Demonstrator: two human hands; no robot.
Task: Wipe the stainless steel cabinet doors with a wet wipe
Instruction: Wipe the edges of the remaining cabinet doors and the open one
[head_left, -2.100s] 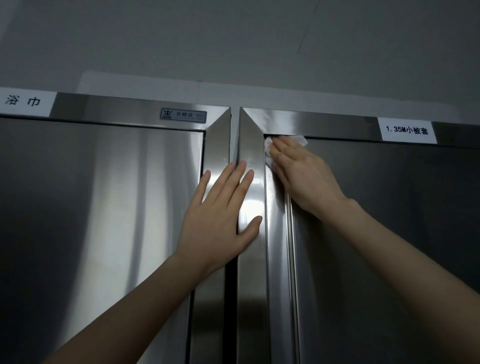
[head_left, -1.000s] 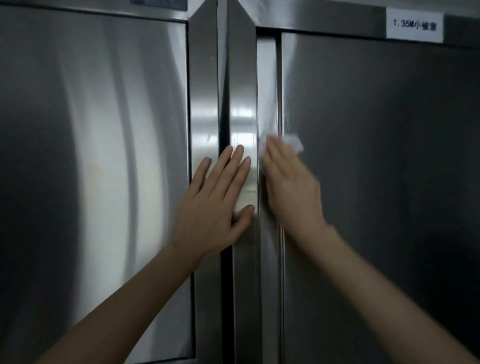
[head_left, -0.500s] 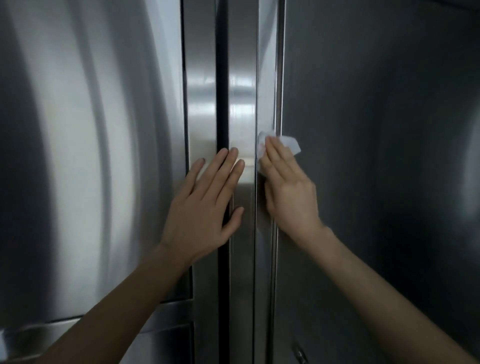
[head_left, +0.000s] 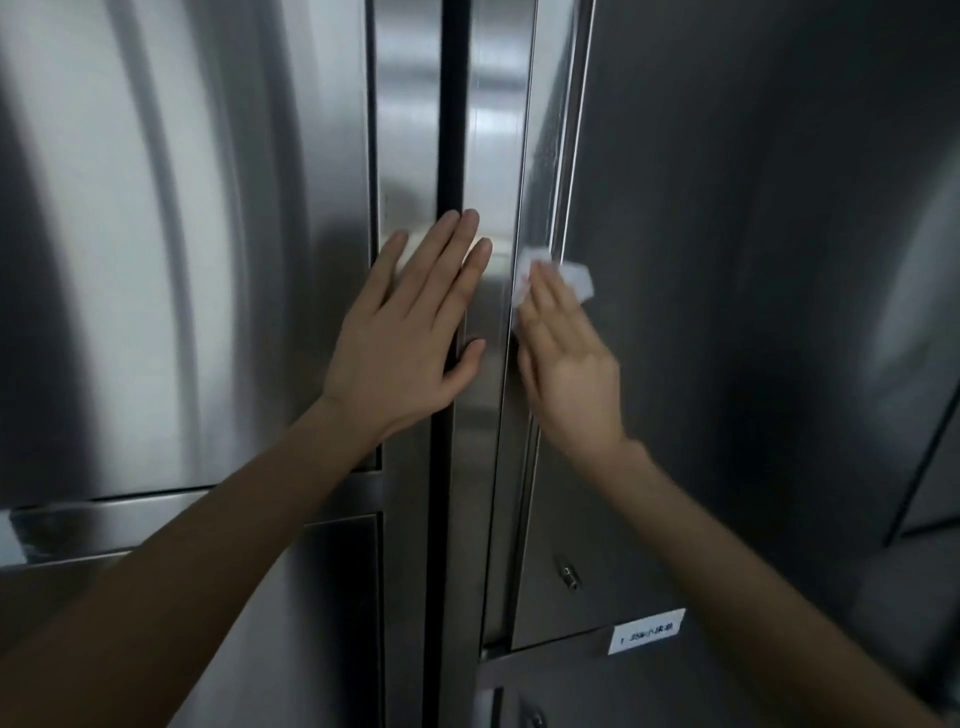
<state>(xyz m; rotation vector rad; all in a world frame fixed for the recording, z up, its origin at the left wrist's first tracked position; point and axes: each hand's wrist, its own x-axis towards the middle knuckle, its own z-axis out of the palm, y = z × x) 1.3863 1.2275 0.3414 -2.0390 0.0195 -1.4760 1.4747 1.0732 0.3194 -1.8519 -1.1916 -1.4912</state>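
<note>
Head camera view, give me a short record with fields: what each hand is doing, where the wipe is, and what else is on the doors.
left hand: flat and open, spanning the dark gap between the two cabinets
right hand: fingers pressing the wet wipe against the steel
wet wipe: white, at the left edge of the right door
left door: no wipe on it
label: white, low on the right cabinet, text too blurred to read
lock: small metal fitting above the label

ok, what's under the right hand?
A white wipe, pressed flat against the inner edge of the right door by the right hand. Only its top corners show past the fingertips; the rest, and the steel beneath, is covered by the hand.
</note>
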